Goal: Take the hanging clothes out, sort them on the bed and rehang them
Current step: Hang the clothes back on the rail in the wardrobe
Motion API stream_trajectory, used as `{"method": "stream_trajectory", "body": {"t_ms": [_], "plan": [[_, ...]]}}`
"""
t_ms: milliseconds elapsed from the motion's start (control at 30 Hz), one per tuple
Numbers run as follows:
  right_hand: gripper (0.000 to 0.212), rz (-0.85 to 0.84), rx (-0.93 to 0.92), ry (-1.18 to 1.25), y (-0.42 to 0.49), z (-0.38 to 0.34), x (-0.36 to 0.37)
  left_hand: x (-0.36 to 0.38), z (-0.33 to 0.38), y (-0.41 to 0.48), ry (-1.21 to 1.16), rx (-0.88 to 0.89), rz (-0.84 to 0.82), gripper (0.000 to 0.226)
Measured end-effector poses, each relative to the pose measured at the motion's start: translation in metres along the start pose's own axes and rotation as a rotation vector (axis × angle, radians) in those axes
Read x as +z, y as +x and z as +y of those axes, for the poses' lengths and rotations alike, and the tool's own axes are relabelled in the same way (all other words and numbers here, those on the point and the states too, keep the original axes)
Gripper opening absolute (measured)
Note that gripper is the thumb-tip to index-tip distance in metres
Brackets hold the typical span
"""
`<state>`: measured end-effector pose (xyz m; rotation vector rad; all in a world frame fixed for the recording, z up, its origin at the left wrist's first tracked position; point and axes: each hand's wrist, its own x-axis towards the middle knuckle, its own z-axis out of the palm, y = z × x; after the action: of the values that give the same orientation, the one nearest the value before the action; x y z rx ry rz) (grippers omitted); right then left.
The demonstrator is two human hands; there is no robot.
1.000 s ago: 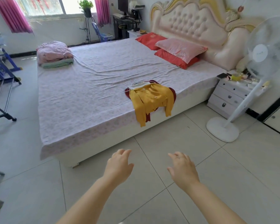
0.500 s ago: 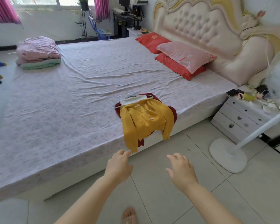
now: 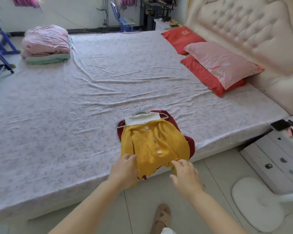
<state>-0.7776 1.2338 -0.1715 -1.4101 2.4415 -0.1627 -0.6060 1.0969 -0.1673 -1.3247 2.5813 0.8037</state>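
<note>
A yellow knitted cardigan [image 3: 152, 144] with a white collar lies on a grey hanger [image 3: 139, 114] at the near edge of the bed [image 3: 74, 105], its hem hanging over the side. A dark red garment [image 3: 172, 119] lies under it. My left hand [image 3: 124, 172] reaches the cardigan's lower left hem, fingers bent at the cloth. My right hand [image 3: 186, 175] hovers with spread fingers at the lower right hem, just touching or just short of it.
Folded pink and green bedding [image 3: 46, 44] sits at the bed's far left corner. Red and pink pillows [image 3: 216, 65] lie by the headboard. A white nightstand [image 3: 277, 157] and a fan base [image 3: 255, 201] stand on the floor to my right. A blue rack [image 3: 0, 48] stands far left.
I have walked up to the bed. Both hands moved forward from mid-air over the floor to the hem of the yellow cardigan.
</note>
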Motion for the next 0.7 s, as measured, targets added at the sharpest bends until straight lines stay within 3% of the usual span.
{"method": "stream_trajectory", "body": {"t_ms": [467, 700], "plan": [[0.049, -0.156, -0.229, -0.018, 0.205, 0.037, -0.035, -0.023, 0.033, 0.142, -0.094, -0.244, 0.052, 0.057], [0.05, -0.223, -0.184, -0.035, 0.287, 0.033, -0.023, -0.031, 0.01, 0.212, -0.123, -0.243, 0.024, 0.056]]}}
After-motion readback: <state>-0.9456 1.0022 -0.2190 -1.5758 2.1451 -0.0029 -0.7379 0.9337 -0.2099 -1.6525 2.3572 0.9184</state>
